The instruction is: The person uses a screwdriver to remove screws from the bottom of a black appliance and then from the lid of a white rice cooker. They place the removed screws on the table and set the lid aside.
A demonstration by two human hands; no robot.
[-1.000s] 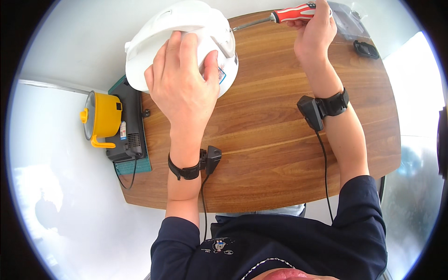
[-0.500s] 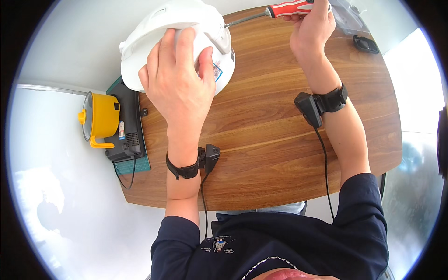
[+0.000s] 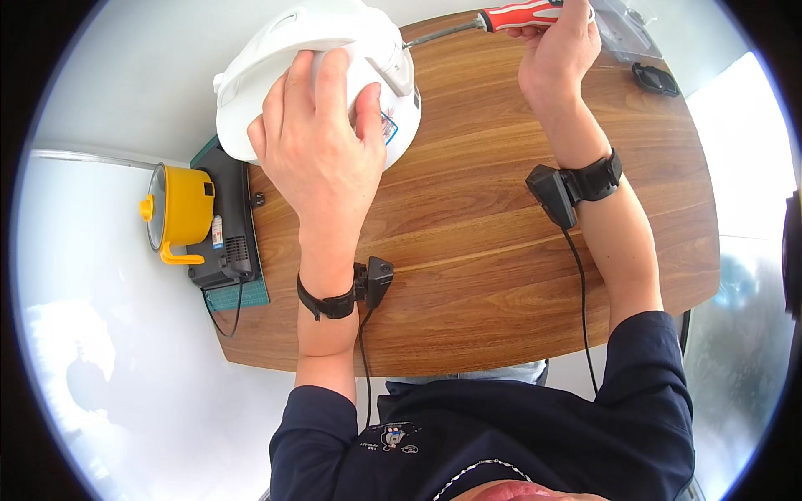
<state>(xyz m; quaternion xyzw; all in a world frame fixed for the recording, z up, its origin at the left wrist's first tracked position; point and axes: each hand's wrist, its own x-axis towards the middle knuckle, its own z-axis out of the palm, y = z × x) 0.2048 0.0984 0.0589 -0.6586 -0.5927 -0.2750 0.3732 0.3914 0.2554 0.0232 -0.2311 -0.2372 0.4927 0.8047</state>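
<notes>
The left hand (image 3: 322, 146) lies spread, palm down, on the white cooker (image 3: 276, 50) at the table's (image 3: 501, 250) 11 o'clock corner. The right hand (image 3: 560, 50), at 1 o'clock, grips a red screwdriver (image 3: 518, 17). Its long axis runs nearly level, with the tip pointing toward 9 o'clock and touching the cooker.

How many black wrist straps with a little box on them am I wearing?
2. One wrist strap is on the left wrist, below the left hand resting on the white appliance. The other strap is on the right wrist, below the right hand holding the screwdriver.
</notes>
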